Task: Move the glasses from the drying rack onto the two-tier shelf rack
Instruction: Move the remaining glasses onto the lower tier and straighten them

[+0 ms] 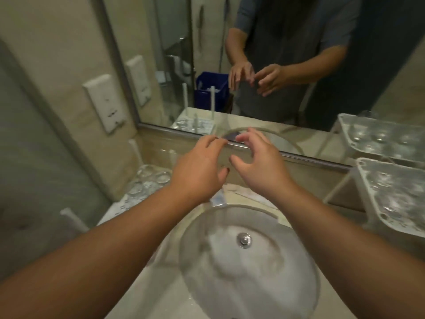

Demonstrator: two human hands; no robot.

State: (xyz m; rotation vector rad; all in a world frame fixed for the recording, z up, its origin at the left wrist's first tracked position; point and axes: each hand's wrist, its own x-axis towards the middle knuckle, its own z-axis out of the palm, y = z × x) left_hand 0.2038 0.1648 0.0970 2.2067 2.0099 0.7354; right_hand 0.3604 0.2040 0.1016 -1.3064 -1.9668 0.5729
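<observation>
Several clear glasses stand on the white drying rack at the left of the counter, between its upright pegs. The white two-tier shelf rack stands at the right edge, and its top tray holds several glasses. The lower tier is out of view. My left hand and my right hand hover close together above the back of the sink, between the two racks. Their fingers are curled and apart. I make out no glass between them; the picture is blurred.
A round white sink basin with a metal drain lies below my forearms. The wall mirror behind the counter reflects a person's torso and hands, a blue bin and the racks. A white wall outlet plate is on the left wall.
</observation>
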